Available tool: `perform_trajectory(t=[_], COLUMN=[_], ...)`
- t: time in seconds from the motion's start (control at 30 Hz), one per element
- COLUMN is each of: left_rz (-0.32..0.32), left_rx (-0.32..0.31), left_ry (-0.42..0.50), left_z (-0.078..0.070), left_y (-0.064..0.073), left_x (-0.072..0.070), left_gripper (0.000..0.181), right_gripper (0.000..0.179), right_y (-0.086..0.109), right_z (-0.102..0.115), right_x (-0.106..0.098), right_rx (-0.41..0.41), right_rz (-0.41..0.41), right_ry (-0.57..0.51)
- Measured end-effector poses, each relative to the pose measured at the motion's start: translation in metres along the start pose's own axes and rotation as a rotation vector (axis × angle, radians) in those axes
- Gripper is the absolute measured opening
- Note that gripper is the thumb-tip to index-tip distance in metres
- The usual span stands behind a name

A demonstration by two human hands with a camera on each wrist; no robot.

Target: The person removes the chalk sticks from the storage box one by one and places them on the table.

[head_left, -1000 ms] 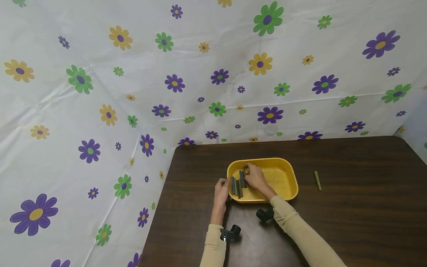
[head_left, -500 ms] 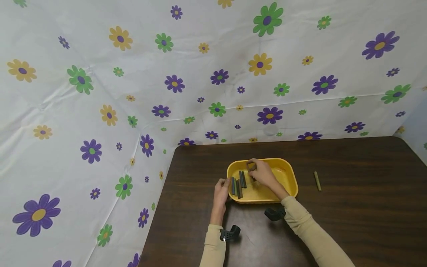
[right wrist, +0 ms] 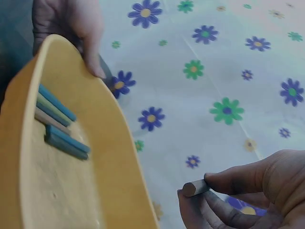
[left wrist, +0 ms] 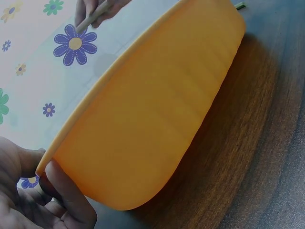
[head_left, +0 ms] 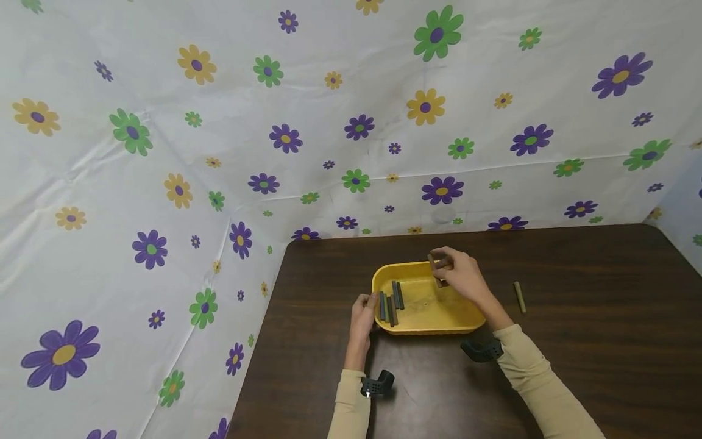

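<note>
A yellow plastic tub (head_left: 439, 311) stands on the table. At its left end my left hand (head_left: 362, 318) grips the rim, thumb and fingers on either side of the wall, as the left wrist view shows. My right hand (head_left: 463, 277) is raised over the tub's far right part. Between thumb and fingers it pinches a brownish chalk stick (right wrist: 194, 187), whose round flat end faces the right wrist camera. Several chalk sticks (head_left: 388, 309) in blue, green, brown and dark tones lie side by side in the tub's left part.
On the dark wooden table (head_left: 592, 341), a single olive-green chalk stick (head_left: 520, 297) lies right of the tub. A white flowered cloth (head_left: 329, 122) hangs behind and to the left of the table. Black cameras are strapped to both wrists.
My right hand has moved right and up from beside the sticks at the tub's left, carrying the brownish chalk stick. My left hand has kept its grip on the rim.
</note>
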State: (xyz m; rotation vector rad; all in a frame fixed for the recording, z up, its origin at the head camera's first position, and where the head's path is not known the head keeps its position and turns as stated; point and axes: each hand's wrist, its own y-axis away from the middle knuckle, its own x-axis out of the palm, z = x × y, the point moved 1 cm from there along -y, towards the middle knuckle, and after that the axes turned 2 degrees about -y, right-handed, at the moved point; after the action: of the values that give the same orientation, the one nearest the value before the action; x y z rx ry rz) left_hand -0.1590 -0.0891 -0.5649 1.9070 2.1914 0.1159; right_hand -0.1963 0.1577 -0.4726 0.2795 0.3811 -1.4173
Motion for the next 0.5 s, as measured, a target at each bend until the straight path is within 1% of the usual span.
perform_trajectory(t=[0.23,0.5], left_rz=[-0.004,-0.019], left_rx=[-0.004,0.003], left_ry=[0.004,-0.002], left_z=[0.001,0.002], left_y=[0.001,-0.002], left_x=[0.001,0.002], left_gripper=[0.035,0.035], right_gripper=[0.046,0.048], right_y=[0.008,0.017], right_z=[-0.013,-0.039], right_x=[-0.034,-0.073], right_rx=[0.047,0.063], right_rz=[-0.067,-0.14], right_ry=[0.026,0.118])
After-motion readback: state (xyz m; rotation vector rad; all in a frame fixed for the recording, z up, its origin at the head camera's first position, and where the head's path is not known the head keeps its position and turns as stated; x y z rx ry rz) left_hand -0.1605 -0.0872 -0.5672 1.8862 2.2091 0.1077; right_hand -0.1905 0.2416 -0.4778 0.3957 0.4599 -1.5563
